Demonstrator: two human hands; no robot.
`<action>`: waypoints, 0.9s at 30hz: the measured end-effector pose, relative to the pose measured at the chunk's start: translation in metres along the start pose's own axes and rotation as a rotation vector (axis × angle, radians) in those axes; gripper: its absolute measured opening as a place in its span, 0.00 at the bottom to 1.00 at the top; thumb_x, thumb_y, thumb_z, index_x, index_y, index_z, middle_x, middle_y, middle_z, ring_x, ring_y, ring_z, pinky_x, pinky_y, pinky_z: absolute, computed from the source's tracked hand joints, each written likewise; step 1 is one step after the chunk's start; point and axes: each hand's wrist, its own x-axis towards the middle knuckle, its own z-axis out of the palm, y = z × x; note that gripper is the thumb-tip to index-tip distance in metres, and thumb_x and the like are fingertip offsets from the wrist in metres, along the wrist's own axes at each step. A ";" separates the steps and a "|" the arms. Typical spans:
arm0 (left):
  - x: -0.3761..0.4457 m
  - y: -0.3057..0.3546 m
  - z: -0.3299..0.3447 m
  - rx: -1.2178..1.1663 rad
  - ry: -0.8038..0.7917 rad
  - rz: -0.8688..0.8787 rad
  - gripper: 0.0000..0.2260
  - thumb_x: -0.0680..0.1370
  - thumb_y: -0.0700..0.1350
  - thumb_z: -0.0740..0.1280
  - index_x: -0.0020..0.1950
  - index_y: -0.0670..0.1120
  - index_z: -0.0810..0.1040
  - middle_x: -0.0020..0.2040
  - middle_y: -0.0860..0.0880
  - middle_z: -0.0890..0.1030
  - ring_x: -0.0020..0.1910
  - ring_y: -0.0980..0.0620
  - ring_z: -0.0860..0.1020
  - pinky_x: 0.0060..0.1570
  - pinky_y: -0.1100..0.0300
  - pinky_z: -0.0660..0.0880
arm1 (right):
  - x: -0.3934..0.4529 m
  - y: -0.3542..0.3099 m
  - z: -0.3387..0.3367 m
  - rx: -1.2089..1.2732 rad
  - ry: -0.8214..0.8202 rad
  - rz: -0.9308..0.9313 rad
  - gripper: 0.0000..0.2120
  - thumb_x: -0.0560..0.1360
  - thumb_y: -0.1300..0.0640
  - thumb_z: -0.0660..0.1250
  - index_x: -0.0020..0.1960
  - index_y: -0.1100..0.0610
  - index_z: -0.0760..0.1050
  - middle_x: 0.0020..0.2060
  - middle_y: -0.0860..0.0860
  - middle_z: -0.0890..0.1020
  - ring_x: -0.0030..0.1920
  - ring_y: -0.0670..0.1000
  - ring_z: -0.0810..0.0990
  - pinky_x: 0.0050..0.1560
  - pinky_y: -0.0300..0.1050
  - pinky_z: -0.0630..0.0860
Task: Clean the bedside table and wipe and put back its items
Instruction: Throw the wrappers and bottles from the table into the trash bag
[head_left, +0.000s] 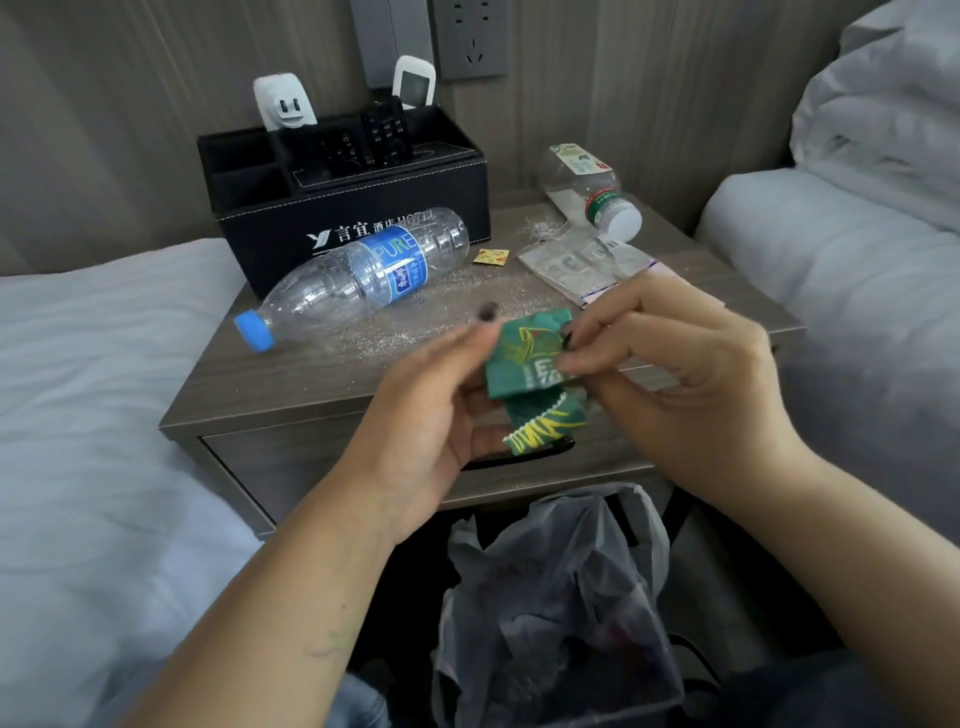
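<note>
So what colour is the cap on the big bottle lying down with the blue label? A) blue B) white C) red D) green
A: the big bottle lying on its side on the bedside table has a blue cap.

A grey wall socket (471, 39) sits on the striped wall panel (597, 78) above. White bedding (93, 364) lies at the left, and a second bed with a folded duvet (883, 119) lies at the right. Below, a bin lined with a grey plastic bag (561, 587) stands on the floor.
</note>
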 end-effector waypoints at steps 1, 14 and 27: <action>0.000 -0.002 -0.002 0.027 0.019 0.015 0.16 0.69 0.45 0.66 0.55 0.42 0.80 0.45 0.46 0.85 0.39 0.50 0.82 0.41 0.55 0.79 | -0.001 0.001 0.002 -0.010 -0.013 -0.021 0.07 0.67 0.73 0.73 0.36 0.64 0.82 0.40 0.56 0.81 0.41 0.53 0.81 0.44 0.46 0.76; -0.002 -0.002 -0.001 0.181 0.065 0.136 0.10 0.69 0.42 0.70 0.50 0.46 0.77 0.44 0.48 0.85 0.41 0.50 0.83 0.35 0.56 0.81 | 0.001 -0.007 0.003 0.856 -0.085 0.773 0.14 0.65 0.63 0.70 0.52 0.59 0.79 0.41 0.53 0.84 0.39 0.50 0.83 0.35 0.40 0.79; 0.001 0.005 -0.006 -0.150 0.057 -0.167 0.16 0.68 0.39 0.68 0.54 0.34 0.79 0.51 0.36 0.82 0.45 0.45 0.81 0.41 0.58 0.82 | -0.009 0.006 -0.001 0.217 -0.071 0.181 0.05 0.71 0.66 0.72 0.41 0.58 0.82 0.41 0.52 0.81 0.42 0.45 0.80 0.45 0.34 0.74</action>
